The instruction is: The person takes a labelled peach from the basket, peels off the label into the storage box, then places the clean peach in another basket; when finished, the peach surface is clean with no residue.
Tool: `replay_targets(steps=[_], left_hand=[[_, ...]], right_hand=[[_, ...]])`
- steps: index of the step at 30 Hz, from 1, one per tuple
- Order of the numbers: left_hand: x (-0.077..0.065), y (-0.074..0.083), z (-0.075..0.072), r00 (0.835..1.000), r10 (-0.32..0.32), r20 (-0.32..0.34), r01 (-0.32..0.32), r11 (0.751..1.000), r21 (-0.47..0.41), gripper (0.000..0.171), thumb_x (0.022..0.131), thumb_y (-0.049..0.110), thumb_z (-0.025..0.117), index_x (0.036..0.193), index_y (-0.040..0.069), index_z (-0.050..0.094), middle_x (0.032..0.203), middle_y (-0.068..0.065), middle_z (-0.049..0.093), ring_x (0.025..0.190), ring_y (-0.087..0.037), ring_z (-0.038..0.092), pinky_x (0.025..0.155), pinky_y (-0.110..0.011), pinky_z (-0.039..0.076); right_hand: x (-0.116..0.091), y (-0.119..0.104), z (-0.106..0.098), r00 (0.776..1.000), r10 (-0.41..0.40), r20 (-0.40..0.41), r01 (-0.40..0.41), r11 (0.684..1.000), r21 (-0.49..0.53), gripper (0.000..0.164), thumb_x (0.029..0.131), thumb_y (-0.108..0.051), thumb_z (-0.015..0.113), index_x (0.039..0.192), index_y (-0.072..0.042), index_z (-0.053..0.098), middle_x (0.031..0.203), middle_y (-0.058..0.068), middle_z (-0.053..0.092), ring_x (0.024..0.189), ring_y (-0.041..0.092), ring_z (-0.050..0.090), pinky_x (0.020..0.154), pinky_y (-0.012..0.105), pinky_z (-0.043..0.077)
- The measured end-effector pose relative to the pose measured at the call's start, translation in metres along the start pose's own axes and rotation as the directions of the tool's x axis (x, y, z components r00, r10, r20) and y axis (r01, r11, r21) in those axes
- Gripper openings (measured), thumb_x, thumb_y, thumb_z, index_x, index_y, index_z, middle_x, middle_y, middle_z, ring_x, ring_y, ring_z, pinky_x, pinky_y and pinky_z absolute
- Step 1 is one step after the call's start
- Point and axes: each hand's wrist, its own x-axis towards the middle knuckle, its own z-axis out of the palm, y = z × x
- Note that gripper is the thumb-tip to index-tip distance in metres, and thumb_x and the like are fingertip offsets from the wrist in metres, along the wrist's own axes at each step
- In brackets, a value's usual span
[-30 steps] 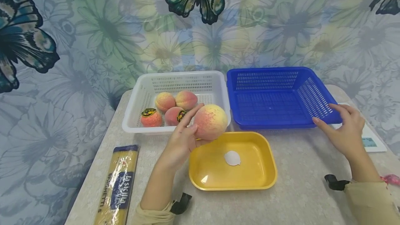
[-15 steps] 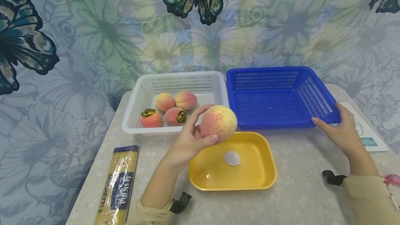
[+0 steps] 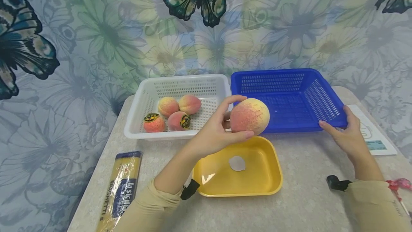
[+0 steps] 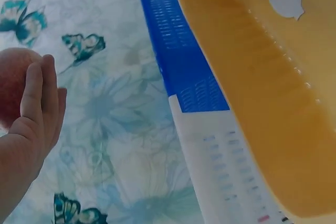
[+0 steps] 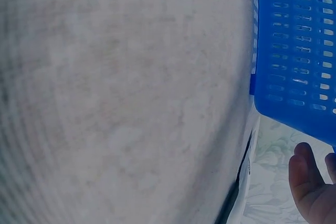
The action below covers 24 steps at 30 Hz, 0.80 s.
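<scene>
My left hand [image 3: 210, 133] grips a large red-and-yellow peach [image 3: 249, 116], thumb below and fingers behind it. The peach is held up in the air, overlapping the front left of the blue basket [image 3: 286, 108] in the head view. In the left wrist view the peach [image 4: 14, 85] shows partly behind the fingers. My right hand [image 3: 349, 139] holds the blue basket's front right corner, thumb at the front rim and fingers at the right side. Several more peaches [image 3: 179, 121] lie in the white basket [image 3: 161, 136], two with dark stickers.
A yellow tray [image 3: 238, 187] with a white scrap [image 3: 237, 163] inside stands in front of the baskets. A spaghetti pack [image 3: 120, 192] lies at the left. A white flat device [image 3: 374, 135] and wrapped lollipops [image 3: 397, 187] are at the right.
My left hand has carried the peach rightward, from in front of the white basket to the blue basket's front left. The right hand's fingers have closed on the blue basket's corner.
</scene>
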Motion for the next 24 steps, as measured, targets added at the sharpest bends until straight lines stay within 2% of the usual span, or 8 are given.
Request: replay_targets(steps=[7, 13, 17, 22, 24], left_hand=[[0.049, -0.007, 0.018, 0.999, 0.006, 0.049, -0.01, 0.995, 0.096, 0.07, 0.085, 0.017, 0.079, 0.141, 0.034, 0.041, 0.128, -0.009, 0.05, 0.097, -0.021, 0.071, 0.085, -0.031, 0.059], [0.097, -0.019, 0.036, 1.0, -0.004, 0.028, -0.004, 0.961, 0.275, 0.07, 0.083, 0.031, 0.081, 0.142, 0.035, 0.043, 0.121, -0.002, 0.058, 0.102, -0.011, 0.064, 0.086, -0.023, 0.055], [0.126, -0.03, 0.049, 0.998, -0.06, -0.002, 0.057, 0.944, 0.326, 0.069, 0.083, 0.034, 0.081, 0.141, 0.035, 0.043, 0.123, 0.003, 0.059, 0.107, -0.01, 0.06, 0.086, -0.023, 0.054], [0.157, -0.048, 0.069, 0.991, -0.121, -0.055, 0.133, 0.929, 0.344, 0.067, 0.083, 0.037, 0.08, 0.139, 0.035, 0.045, 0.126, 0.006, 0.06, 0.107, -0.009, 0.062, 0.088, -0.024, 0.054], [0.168, -0.055, 0.078, 0.989, -0.127, -0.074, 0.146, 0.915, 0.377, 0.067, 0.084, 0.039, 0.079, 0.141, 0.033, 0.045, 0.128, 0.006, 0.061, 0.107, -0.009, 0.063, 0.089, -0.023, 0.054]], right_hand=[[0.002, 0.001, -0.001, 1.0, -0.012, -0.008, 0.012, 1.0, 0.009, 0.105, 0.094, -0.043, 0.064, 0.159, -0.016, -0.013, 0.163, 0.021, -0.018, 0.15, 0.047, -0.009, 0.12, 0.063, -0.001], [0.004, 0.001, -0.001, 1.0, -0.01, -0.012, 0.01, 1.0, -0.015, 0.106, 0.094, -0.045, 0.064, 0.158, -0.015, -0.014, 0.163, 0.023, -0.018, 0.15, 0.049, -0.01, 0.118, 0.067, -0.002], [0.003, 0.001, -0.002, 1.0, -0.014, -0.008, 0.013, 1.0, -0.016, 0.106, 0.094, -0.045, 0.064, 0.158, -0.014, -0.014, 0.163, 0.024, -0.017, 0.149, 0.049, -0.01, 0.118, 0.068, -0.002], [0.002, 0.001, -0.003, 1.0, -0.008, 0.003, 0.008, 1.0, -0.02, 0.105, 0.094, -0.044, 0.064, 0.158, -0.015, -0.015, 0.163, 0.024, -0.017, 0.149, 0.05, -0.009, 0.117, 0.069, -0.001], [0.001, 0.001, -0.004, 1.0, -0.007, 0.001, 0.007, 1.0, -0.026, 0.105, 0.094, -0.044, 0.064, 0.158, -0.016, -0.015, 0.163, 0.024, -0.016, 0.149, 0.051, -0.008, 0.117, 0.07, 0.0]])
